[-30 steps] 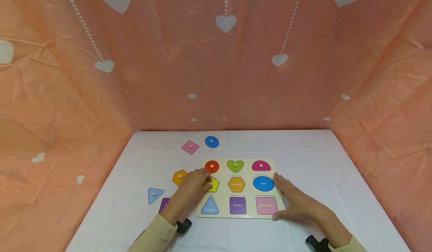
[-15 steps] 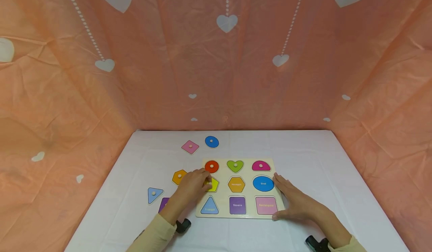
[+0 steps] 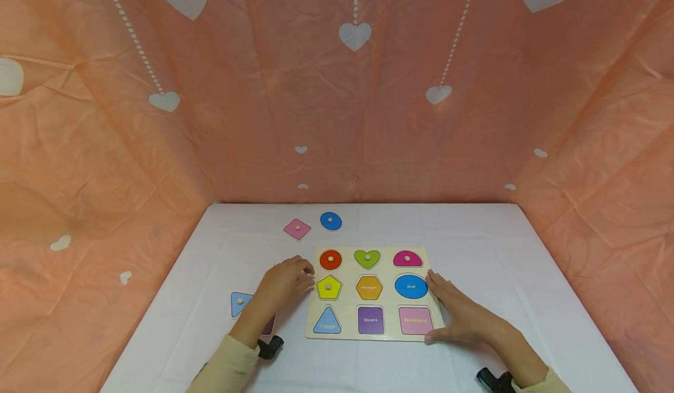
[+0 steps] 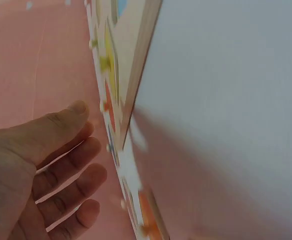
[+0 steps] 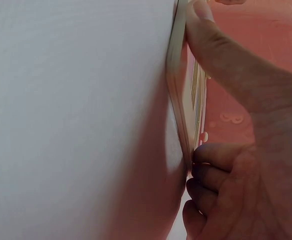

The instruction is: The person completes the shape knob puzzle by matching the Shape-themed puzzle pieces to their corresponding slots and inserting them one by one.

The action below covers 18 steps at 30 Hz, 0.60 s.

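A wooden peg puzzle board [image 3: 350, 296] lies on the white table. A yellow pentagon [image 3: 329, 288], red circle [image 3: 330, 259], green heart [image 3: 367, 258] and magenta half-circle [image 3: 408, 258] with knobs sit in it. Just off its left edge hovers my left hand [image 3: 284, 282], fingers loosely bent and holding nothing. Below these fingers an orange piece [image 4: 148, 217] shows in the left wrist view; in the head view the hand covers it. My right hand [image 3: 466, 317] rests along the board's right edge, fingers extended on the side and thumb at the near corner.
Behind the board lie a pink diamond piece [image 3: 297, 229] and a blue round piece [image 3: 330, 221]. To the left are a blue triangle piece [image 3: 240, 303] and a purple piece [image 3: 269, 326], both partly covered by the left arm. Orange cloth [image 3: 368, 147] with hearts surrounds the table.
My left hand has let go of the yellow pentagon, which stays in the board, and moved left over the orange piece. The right hand has stayed at the board's edge.
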Each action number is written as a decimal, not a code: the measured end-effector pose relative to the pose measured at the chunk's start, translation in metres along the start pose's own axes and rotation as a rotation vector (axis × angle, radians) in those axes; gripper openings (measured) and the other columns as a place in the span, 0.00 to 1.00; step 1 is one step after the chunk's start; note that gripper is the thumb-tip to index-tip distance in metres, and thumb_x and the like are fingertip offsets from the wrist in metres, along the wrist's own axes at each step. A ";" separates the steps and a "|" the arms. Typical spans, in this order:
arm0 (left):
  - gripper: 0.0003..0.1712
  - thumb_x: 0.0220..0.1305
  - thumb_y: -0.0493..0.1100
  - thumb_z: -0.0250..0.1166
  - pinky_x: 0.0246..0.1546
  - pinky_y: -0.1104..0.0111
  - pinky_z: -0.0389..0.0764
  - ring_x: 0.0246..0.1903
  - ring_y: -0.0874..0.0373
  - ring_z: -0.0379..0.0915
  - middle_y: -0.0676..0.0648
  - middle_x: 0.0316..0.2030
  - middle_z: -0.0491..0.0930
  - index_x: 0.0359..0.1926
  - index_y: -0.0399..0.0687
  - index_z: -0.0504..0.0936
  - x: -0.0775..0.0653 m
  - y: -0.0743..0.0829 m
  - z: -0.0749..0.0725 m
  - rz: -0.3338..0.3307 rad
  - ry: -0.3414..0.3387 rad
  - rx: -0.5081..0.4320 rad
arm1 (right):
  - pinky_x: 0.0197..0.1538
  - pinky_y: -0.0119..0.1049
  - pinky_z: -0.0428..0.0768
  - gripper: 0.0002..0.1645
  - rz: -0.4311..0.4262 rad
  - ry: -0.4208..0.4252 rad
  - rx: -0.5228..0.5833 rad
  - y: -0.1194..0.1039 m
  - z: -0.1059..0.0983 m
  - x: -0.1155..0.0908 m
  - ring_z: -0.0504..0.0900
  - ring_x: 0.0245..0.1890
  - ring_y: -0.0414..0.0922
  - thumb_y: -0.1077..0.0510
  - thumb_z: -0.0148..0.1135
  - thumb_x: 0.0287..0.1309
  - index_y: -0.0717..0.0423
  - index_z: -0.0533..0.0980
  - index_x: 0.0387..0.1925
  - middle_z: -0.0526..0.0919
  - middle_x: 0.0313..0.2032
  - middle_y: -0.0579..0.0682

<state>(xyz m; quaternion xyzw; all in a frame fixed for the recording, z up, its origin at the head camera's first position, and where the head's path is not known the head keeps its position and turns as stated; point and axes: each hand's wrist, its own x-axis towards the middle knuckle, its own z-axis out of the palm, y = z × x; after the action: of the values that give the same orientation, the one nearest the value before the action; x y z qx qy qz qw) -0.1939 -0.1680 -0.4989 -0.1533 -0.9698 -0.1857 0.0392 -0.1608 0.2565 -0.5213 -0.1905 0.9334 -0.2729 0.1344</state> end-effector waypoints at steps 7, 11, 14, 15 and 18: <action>0.14 0.65 0.44 0.79 0.56 0.52 0.86 0.48 0.50 0.85 0.50 0.45 0.86 0.50 0.51 0.88 -0.005 -0.022 -0.016 -0.046 -0.001 0.006 | 0.75 0.68 0.63 0.80 0.012 -0.007 0.009 -0.001 0.001 -0.001 0.52 0.81 0.72 0.31 0.87 0.39 0.60 0.55 0.84 0.54 0.84 0.62; 0.15 0.64 0.44 0.80 0.57 0.51 0.85 0.50 0.48 0.85 0.50 0.47 0.86 0.51 0.51 0.88 -0.007 -0.032 -0.022 -0.067 -0.005 -0.007 | 0.75 0.68 0.63 0.81 0.014 -0.007 0.007 -0.001 0.001 -0.001 0.52 0.81 0.72 0.30 0.87 0.39 0.60 0.55 0.84 0.54 0.84 0.62; 0.15 0.65 0.43 0.79 0.56 0.51 0.85 0.50 0.48 0.84 0.50 0.48 0.86 0.51 0.50 0.88 -0.009 -0.040 -0.025 -0.081 -0.008 -0.013 | 0.75 0.68 0.63 0.81 0.011 -0.004 0.008 0.000 0.001 0.000 0.52 0.81 0.72 0.31 0.87 0.38 0.60 0.55 0.84 0.54 0.84 0.62; 0.15 0.65 0.44 0.79 0.56 0.51 0.86 0.50 0.48 0.84 0.50 0.48 0.86 0.51 0.50 0.88 -0.009 -0.042 -0.026 -0.089 -0.012 -0.013 | 0.75 0.68 0.63 0.81 0.010 -0.004 0.009 0.000 0.001 0.000 0.52 0.81 0.72 0.31 0.87 0.38 0.60 0.55 0.84 0.54 0.84 0.62; 0.14 0.68 0.44 0.77 0.56 0.51 0.86 0.51 0.48 0.84 0.52 0.48 0.85 0.52 0.51 0.88 -0.010 -0.048 -0.030 -0.116 -0.042 -0.039 | 0.75 0.68 0.63 0.81 0.012 -0.005 0.008 0.000 0.001 0.000 0.52 0.81 0.72 0.31 0.87 0.38 0.60 0.55 0.84 0.53 0.84 0.62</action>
<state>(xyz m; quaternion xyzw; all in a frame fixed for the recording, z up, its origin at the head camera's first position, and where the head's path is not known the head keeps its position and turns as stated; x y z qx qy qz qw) -0.1987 -0.2243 -0.4889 -0.1011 -0.9739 -0.2033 0.0052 -0.1605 0.2556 -0.5220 -0.1852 0.9330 -0.2753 0.1392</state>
